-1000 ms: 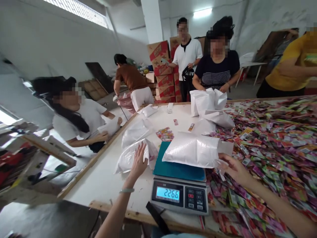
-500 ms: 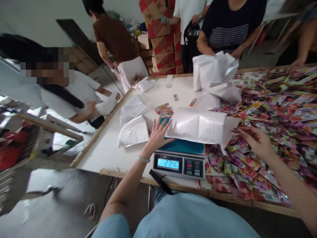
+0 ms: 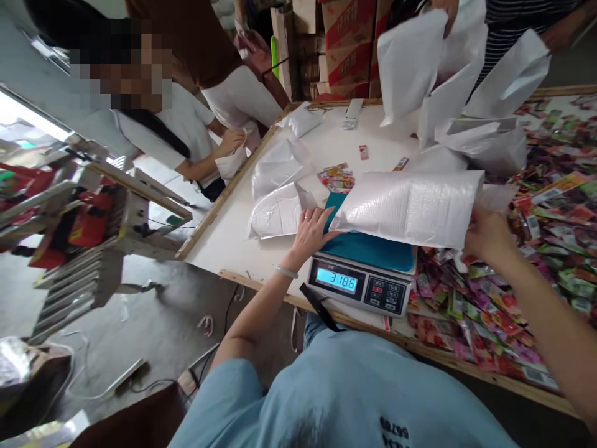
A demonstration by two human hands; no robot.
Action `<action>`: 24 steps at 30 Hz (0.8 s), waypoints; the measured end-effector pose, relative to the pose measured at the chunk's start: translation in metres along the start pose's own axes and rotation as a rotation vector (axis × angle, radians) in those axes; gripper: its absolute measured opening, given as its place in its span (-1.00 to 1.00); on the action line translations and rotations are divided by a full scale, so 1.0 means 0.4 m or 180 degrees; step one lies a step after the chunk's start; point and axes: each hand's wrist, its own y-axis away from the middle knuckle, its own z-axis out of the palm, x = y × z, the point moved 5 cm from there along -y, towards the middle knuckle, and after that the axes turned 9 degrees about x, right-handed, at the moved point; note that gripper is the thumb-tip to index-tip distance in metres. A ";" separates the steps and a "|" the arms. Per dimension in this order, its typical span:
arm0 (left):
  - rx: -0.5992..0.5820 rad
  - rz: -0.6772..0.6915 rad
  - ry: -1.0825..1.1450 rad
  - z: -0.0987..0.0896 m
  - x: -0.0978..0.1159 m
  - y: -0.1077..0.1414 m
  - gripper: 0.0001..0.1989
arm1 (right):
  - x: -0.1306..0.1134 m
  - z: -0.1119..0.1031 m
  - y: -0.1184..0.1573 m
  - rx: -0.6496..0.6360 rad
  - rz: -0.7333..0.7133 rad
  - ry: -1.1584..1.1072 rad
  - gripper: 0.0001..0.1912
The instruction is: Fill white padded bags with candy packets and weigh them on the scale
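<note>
A white padded mailer bag lies on its side across the blue platform of a digital scale, with its open end to the right. The lit display seems to read 3186. At the bag's closed end, my left hand rests with its thumb apart from its fingers, touching the bag's corner. My right hand is at the bag's mouth; its fingers are hidden behind the bag's edge, so what they hold does not show. Just left of the scale lies another white bag.
Colourful flat sachets are heaped over the table's right side. More white bags stand at the back, by a co-worker's hand. Several loose sachets lie behind the scale. Another person stands beyond the wooden table edge.
The display went from about 2340 to 3186. My right hand has moved in against the bag's mouth. My left hand's fingers have drawn closer together. Farther back, a co-worker's bags are lifted.
</note>
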 end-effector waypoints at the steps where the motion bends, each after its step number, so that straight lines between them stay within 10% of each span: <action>1: -0.0039 -0.0016 -0.0050 0.009 -0.001 -0.003 -0.36 | 0.001 -0.013 0.006 0.0006 0.0110 -0.0012 -0.72; 7: -0.0344 0.0047 0.0156 0.052 -0.004 -0.014 -0.65 | 0.011 -0.049 0.037 0.0077 0.0399 -0.0071 -0.76; 14: -0.0521 -0.0017 0.0313 -0.023 -0.056 0.043 -0.69 | -0.017 -0.009 0.035 -0.0202 0.0120 -0.0201 -0.70; 18: -0.0156 -0.0312 0.0479 -0.083 -0.091 0.062 -0.47 | -0.010 -0.007 0.037 -0.0128 0.0187 -0.0329 -0.66; 24: 0.0302 -0.0399 0.0740 -0.118 -0.093 0.032 -0.66 | 0.021 -0.011 0.037 -0.0051 0.0384 -0.0564 -0.70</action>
